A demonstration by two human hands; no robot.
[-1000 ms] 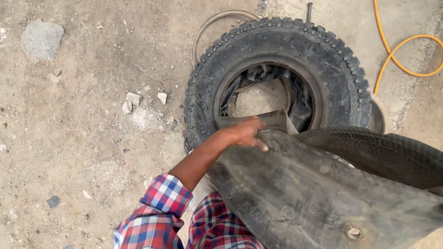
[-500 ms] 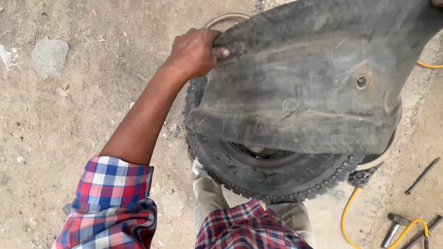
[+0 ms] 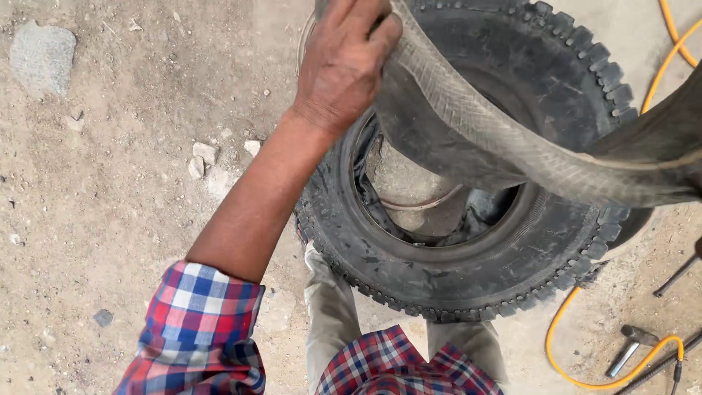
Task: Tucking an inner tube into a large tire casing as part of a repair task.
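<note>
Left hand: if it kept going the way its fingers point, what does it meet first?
The left hand already grips the grey inner tube, fingers curled over its edge toward the top right. Straight on, it would first press further into that tube; the knobby tyre on the ground lies beyond, though depth is unclear.

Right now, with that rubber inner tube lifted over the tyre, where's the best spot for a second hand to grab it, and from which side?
Probably the free right-hand stretch of the inner tube, from the right and above. The left hand already pinches its upper-left fold, and the tube sags in a long band across the tyre below. Gripping the thin folded edge opposite that hand would likely spread the load.
</note>
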